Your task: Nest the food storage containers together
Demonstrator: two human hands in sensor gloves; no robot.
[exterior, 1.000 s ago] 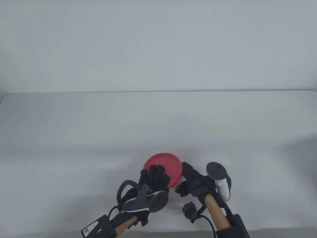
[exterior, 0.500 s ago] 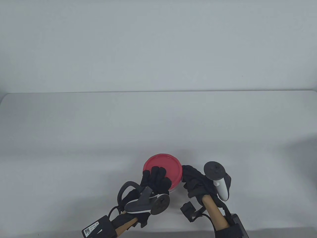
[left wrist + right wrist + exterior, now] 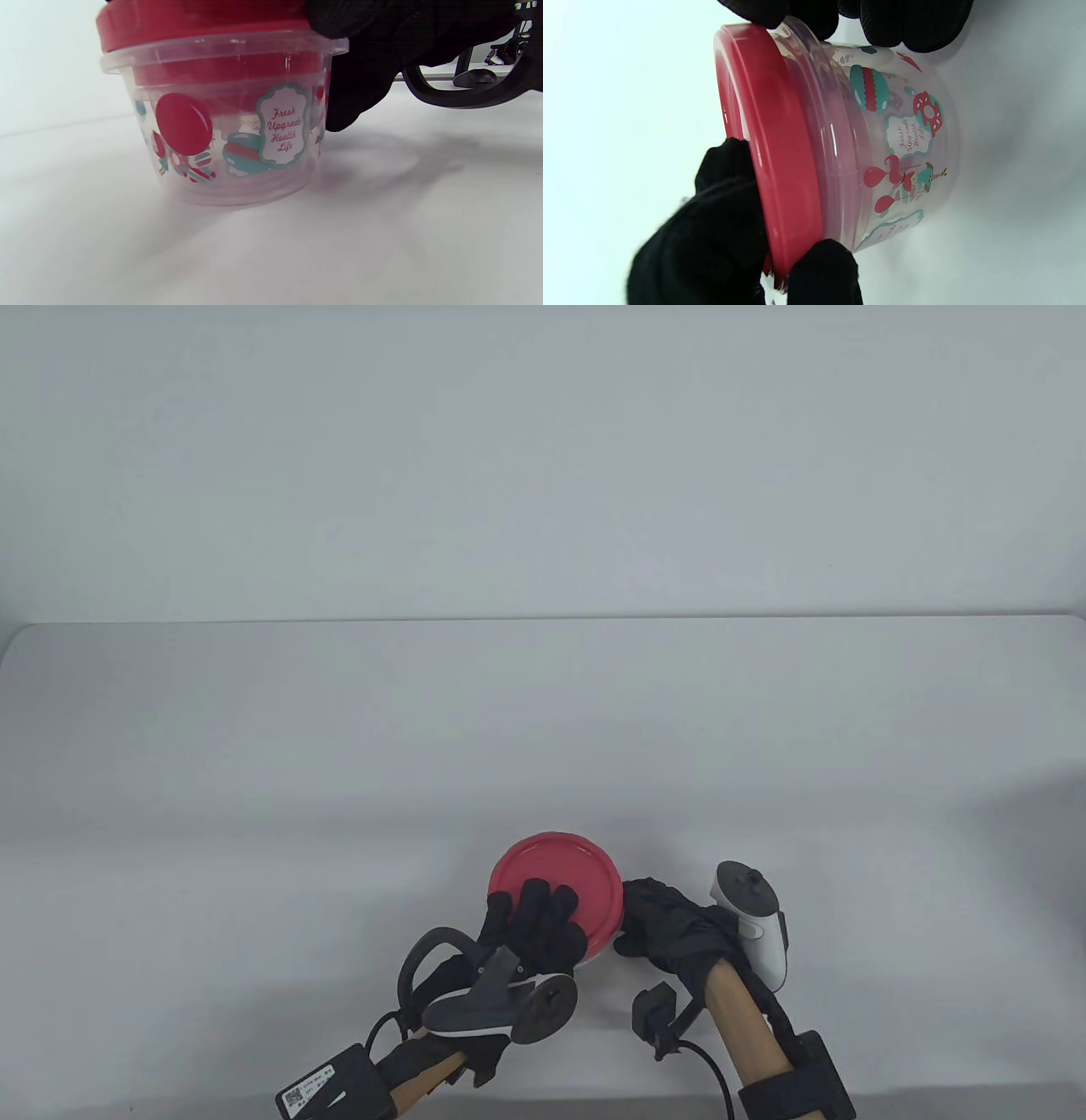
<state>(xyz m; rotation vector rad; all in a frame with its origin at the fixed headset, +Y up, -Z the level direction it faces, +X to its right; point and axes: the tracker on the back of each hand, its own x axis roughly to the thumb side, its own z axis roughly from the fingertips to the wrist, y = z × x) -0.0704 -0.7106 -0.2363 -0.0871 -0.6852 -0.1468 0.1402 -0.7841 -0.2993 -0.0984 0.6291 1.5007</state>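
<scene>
Low in the frame, the left hand (image 3: 530, 920) presses flat on the red lid (image 3: 560, 878) – likely seating it – while the right hand (image 3: 670, 929) grips the clear container (image 3: 237, 140) to steady it on the desk (image 3: 254, 814).

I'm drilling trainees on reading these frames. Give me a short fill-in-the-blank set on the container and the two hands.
1. The round lid on the clear printed plastic container is coloured ____.
2. The left hand rests its fingers on top of the ____.
3. The right hand touches the container's ____ side in the table view.
4. The container stands on the white ____.

Missing words: red; lid; right; table
</scene>
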